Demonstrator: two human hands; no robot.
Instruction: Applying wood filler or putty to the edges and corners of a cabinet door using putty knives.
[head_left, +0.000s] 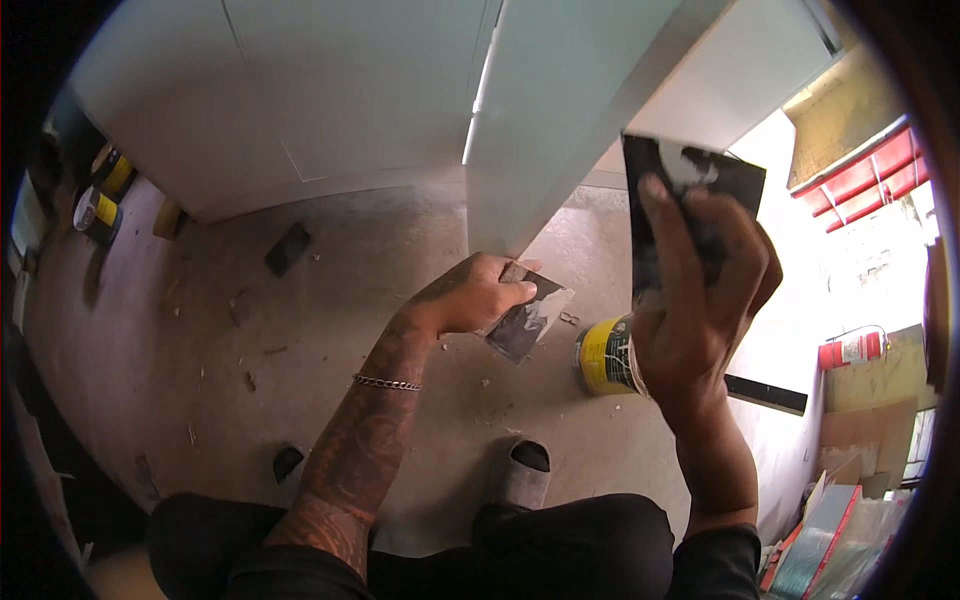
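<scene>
Both hands are gripping: the right hand (pixel 704 265), held up high, spreads its fingers along the raised plate (pixel 704 238), its thumb not clearly visible, and the left hand (pixel 480 298) clamps the lower plate (pixel 520 325) under its thumb. Widest of all is the grey floor (pixel 380 240), strewn with crumbs and scraps. From it rises a pale upright panel (pixel 550 100), ahead of the person. Next in size comes the yellow-and-black bucket (pixel 605 358), standing on the floor and partly covered by the right hand in this view.

Judging from here, a careless swing could bring the raised plate's edge against the panel and mark it. The lower plate, gripped near one side, could twist loose if the thumb slackens. The pale smear (pixel 550 308) on the lower plate, if wet, could slide to the floor should that plate tip too far.

As for position, the raised plate lies against the right hand's fingers, its top edge reaching past the fingertips. The smaller-looking lower plate juts out from the left hand toward the bucket, apart from it in the view, its smear just beyond the thumb.
</scene>
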